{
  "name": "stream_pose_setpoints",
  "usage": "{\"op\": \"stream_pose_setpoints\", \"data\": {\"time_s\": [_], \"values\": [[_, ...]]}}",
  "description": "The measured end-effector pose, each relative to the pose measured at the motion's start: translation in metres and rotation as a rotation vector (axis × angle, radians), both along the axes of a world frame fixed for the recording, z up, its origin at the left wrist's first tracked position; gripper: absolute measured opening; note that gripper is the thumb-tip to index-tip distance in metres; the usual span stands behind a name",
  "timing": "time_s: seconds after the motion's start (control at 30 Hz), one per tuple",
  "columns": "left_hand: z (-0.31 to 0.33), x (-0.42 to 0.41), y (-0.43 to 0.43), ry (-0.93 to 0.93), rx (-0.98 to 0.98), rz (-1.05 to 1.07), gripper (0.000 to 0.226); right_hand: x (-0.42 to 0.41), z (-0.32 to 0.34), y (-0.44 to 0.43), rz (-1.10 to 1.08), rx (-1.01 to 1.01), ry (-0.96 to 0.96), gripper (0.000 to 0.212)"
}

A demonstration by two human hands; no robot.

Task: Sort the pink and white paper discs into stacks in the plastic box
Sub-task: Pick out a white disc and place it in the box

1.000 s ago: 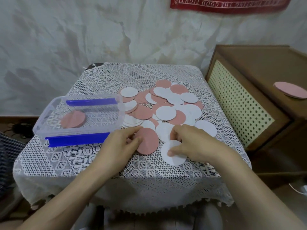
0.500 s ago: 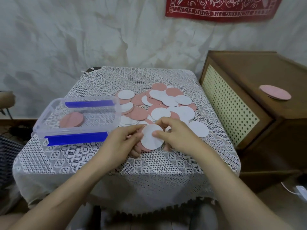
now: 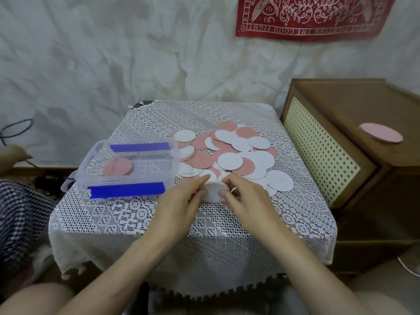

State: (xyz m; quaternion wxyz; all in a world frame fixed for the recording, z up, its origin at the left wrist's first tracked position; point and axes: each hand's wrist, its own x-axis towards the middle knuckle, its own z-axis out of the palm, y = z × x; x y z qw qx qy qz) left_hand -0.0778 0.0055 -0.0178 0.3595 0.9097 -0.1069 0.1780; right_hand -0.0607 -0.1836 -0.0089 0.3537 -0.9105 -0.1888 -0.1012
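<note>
While both hands, left hand (image 3: 179, 201) and right hand (image 3: 244, 196), close their fingers (image 3: 200, 179) on a small stack of discs (image 3: 211, 192) (white on top) near the surface's front edge, squaring its edges before lifting it left into the plastic box (image 3: 127, 164) seems wise.

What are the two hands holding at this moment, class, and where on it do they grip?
A white paper disc, perhaps a small stack, is pinched at its opposite edges: left hand on its left rim, right hand on its right.
</note>
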Motion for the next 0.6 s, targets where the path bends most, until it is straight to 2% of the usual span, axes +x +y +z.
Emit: {"op": "stream_pose_setpoints", "data": {"time_s": [0.27, 0.37, 0.43, 0.5, 0.6], "values": [[0.002, 0.001, -0.005, -0.008, -0.003, 0.027, 0.019, 0.005, 0.002, 0.001, -0.055, 0.002, 0.021, 0.011], [0.003, 0.002, -0.001, 0.028, -0.008, 0.065, 0.017, 0.005, 0.005, 0.001, -0.041, 0.136, 0.104, 0.002], [0.005, 0.000, 0.005, 0.090, -0.042, 0.074, 0.021, 0.005, 0.008, 0.003, -0.024, 0.234, 0.169, 0.005], [0.006, -0.004, 0.010, 0.150, -0.090, 0.068, 0.023, 0.006, 0.008, 0.008, -0.013, 0.237, 0.207, 0.005], [0.007, -0.009, 0.023, 0.179, -0.109, 0.119, 0.011, 0.009, 0.009, 0.011, -0.034, 0.266, 0.279, 0.006]]}}
